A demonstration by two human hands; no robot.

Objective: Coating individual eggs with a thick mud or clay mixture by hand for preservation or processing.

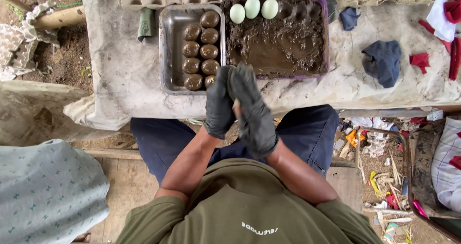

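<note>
Mud-coated eggs [200,49] x9 in tray [168,47], 3 pale eggs [253,8], 2 gloved hands [240,107]

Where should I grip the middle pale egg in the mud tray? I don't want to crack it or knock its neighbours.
Take the middle pale egg across its narrow waist, fingers coming straight down from above. It stands on end in the mud tray between two other pale eggs, so its near and far faces are the free ones, not its flanks.
</note>
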